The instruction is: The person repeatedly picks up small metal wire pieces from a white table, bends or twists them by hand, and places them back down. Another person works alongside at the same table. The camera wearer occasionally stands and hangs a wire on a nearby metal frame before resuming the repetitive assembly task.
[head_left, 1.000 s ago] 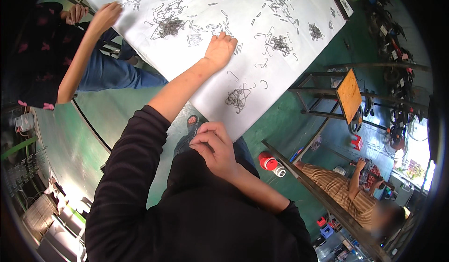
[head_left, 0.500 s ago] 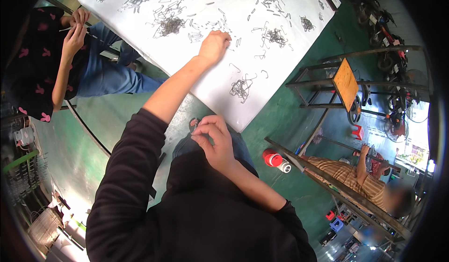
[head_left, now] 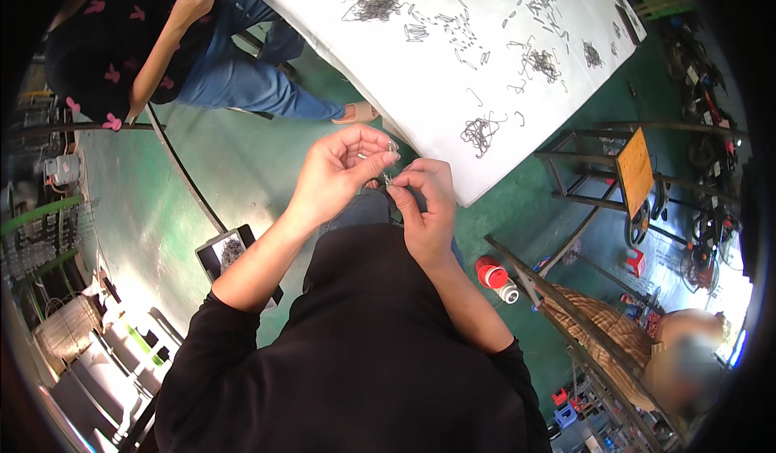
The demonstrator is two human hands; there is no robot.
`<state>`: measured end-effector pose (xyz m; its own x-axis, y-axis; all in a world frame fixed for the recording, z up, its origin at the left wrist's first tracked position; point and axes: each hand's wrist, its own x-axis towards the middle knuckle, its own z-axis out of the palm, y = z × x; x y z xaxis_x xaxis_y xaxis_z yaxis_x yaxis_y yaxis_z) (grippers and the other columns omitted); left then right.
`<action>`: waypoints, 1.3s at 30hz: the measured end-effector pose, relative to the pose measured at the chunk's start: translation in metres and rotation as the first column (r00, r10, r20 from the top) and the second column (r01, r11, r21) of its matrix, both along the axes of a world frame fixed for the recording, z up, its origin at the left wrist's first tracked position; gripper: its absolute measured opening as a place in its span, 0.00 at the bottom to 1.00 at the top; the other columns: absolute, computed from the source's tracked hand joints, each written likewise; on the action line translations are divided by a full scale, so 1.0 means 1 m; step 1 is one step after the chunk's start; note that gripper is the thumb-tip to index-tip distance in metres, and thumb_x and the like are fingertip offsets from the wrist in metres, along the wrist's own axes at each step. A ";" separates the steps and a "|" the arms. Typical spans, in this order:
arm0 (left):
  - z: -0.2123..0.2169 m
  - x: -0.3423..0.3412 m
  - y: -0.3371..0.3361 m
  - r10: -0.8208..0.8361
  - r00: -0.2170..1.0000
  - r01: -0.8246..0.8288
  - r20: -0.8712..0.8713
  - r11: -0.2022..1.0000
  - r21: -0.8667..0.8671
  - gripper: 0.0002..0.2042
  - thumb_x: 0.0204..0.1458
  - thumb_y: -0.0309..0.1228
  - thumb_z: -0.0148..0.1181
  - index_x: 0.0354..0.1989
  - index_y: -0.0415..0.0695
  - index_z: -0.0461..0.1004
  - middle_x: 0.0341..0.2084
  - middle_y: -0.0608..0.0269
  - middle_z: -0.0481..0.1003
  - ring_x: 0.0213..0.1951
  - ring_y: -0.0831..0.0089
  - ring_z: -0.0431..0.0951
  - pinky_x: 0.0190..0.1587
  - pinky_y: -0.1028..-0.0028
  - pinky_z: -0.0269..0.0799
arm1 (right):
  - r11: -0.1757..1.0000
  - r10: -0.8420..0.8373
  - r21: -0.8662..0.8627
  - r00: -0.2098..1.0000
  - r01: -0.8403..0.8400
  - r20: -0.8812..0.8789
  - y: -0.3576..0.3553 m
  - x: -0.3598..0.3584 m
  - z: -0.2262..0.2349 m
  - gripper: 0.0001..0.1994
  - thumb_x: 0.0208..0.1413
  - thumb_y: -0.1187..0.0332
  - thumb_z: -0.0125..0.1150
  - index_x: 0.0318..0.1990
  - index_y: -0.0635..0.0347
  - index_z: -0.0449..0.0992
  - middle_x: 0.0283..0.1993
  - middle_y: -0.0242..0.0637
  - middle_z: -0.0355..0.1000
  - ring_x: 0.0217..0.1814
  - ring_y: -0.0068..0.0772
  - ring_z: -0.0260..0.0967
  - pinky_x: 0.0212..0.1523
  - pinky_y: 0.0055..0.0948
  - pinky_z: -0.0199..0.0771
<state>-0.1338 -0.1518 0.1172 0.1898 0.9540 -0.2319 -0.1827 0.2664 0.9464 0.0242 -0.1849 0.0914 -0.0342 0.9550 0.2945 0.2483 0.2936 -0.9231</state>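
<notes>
Both my hands meet above my lap, just off the table's near corner. Between thumb and fingertips, my left hand [head_left: 331, 176] pinches a small wire link [head_left: 393, 147]. Close beside it on the right, my right hand [head_left: 430, 204] pinches a tiny shiny metal piece [head_left: 388, 180], too small to name; whether the two pieces touch, I cannot tell. On the white table [head_left: 428, 101] lie a tangle of thin wire hooks [head_left: 480, 136], a second hook pile [head_left: 543, 65] and many loose small wire links [head_left: 466, 37].
A co-worker's hand [head_left: 196, 0] shows at the table's left side. A tray of dark small pieces [head_left: 232, 251] is beside my left forearm. On the right are a red-and-white container [head_left: 491, 273], a wooden-topped stool [head_left: 634, 172], metal rails and another person in a plaid top [head_left: 598, 320].
My left hand has come back from the links on the table to my right hand, now pinching a link. The view has shifted, so the table appears farther up and right.
</notes>
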 end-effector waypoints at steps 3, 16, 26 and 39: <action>0.005 -0.003 -0.011 0.014 0.999 -0.014 -0.031 1.000 0.011 0.05 0.55 0.23 0.61 0.38 0.38 0.75 0.31 0.68 0.78 0.31 0.86 0.75 0.36 0.83 0.71 | 1.000 0.003 0.003 1.000 -0.003 -0.009 -0.002 -0.003 0.001 0.05 0.50 0.76 0.65 0.32 0.62 0.74 0.40 0.36 0.65 0.38 0.32 0.66 0.38 0.28 0.68; -0.004 0.010 -0.020 0.156 0.973 -0.103 -0.172 0.954 0.282 0.05 0.49 0.19 0.63 0.35 0.38 0.77 0.39 0.60 0.75 0.38 0.77 0.73 0.41 0.77 0.71 | 0.996 0.087 -0.037 0.993 -0.084 0.083 0.015 0.026 -0.009 0.09 0.52 0.73 0.64 0.41 0.62 0.74 0.44 0.40 0.67 0.44 0.37 0.68 0.42 0.31 0.70; -0.003 0.018 -0.022 0.263 0.936 -0.195 -0.234 0.941 0.277 0.05 0.48 0.16 0.61 0.34 0.37 0.76 0.36 0.62 0.73 0.35 0.78 0.70 0.43 0.77 0.67 | 0.966 -0.159 -0.018 0.651 0.257 0.743 0.162 0.137 -0.110 0.23 0.59 0.64 0.55 0.59 0.64 0.64 0.63 0.50 0.61 0.65 0.50 0.58 0.66 0.45 0.55; -0.003 0.037 -0.016 0.384 0.897 -0.329 -0.221 0.911 0.249 0.05 0.49 0.15 0.60 0.34 0.36 0.75 0.36 0.61 0.73 0.37 0.76 0.71 0.44 0.77 0.67 | 0.957 0.269 -0.286 0.498 -0.043 0.824 0.248 0.252 -0.080 0.06 0.50 0.71 0.63 0.36 0.52 0.77 0.41 0.31 0.70 0.43 0.39 0.72 0.43 0.37 0.71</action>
<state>-0.0971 -0.1676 0.1137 -0.2121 0.9770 -0.0226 0.0298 0.0296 0.9991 0.2765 0.0635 0.0110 -0.3133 0.9364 -0.1577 0.9104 0.2490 -0.3304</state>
